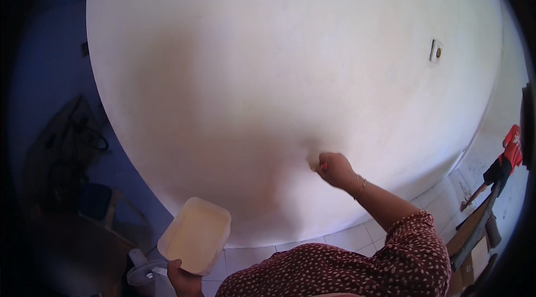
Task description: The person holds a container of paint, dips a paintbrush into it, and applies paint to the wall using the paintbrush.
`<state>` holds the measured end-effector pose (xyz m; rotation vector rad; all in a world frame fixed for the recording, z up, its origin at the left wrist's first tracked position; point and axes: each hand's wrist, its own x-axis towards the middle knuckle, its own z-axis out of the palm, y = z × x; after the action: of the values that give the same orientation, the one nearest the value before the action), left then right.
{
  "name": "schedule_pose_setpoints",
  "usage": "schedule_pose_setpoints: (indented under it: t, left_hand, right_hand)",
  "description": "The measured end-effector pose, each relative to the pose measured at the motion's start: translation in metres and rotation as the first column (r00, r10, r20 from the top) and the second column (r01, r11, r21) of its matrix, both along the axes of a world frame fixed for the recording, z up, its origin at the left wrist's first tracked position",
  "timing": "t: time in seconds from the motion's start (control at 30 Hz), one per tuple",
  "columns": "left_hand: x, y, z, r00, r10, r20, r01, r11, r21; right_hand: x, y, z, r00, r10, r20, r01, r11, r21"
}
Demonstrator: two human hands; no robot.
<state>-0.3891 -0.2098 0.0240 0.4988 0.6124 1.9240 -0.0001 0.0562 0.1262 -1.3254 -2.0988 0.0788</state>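
Note:
My left hand (183,279) grips the near edge of a translucent plastic tub (225,229), with the thumb over its rim. Smooth cream-coloured stuff (195,235) lies inside; whether it is paint or a paste I cannot tell. My right hand (336,171) is closed round a small red-handled tool (314,161) and held up at the pale wall (251,73). The tool's pale end is at the wall surface, too blurred to show its exact kind. A bracelet circles my right wrist.
A socket (436,51) sits in the wall at the upper right. Someone in a red top (512,143) is at the far right, by boards and cardboard (474,258). At left are a dark chair (95,202), a bicycle (84,132) and a clear lid-like disc (142,274).

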Motion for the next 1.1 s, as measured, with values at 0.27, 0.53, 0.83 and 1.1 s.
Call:
schedule_pose_setpoints:
  t: [0.27,0.53,0.83,1.1]
  left_hand:
    - [0.007,0.004,0.006,1.000,0.004,0.021,-0.003,1.000,-0.021]
    - [0.009,0.010,0.009,0.998,-0.014,0.066,0.016,1.000,-0.023]
    - [0.003,0.002,0.005,0.999,0.043,0.009,-0.043,0.999,-0.028]
    - [0.006,0.003,0.010,0.999,0.036,0.004,-0.036,0.999,-0.036]
  right_hand:
    - [-0.030,0.008,0.249,0.958,0.209,-0.196,-0.036,0.765,0.643]
    - [-0.054,0.024,0.356,0.957,0.142,-0.253,0.187,0.364,0.912]
    - [-0.039,-0.010,0.009,0.925,0.285,0.250,-0.325,0.936,0.135]
    - [-0.058,0.032,0.155,0.962,0.273,-0.021,-0.269,0.956,0.117]
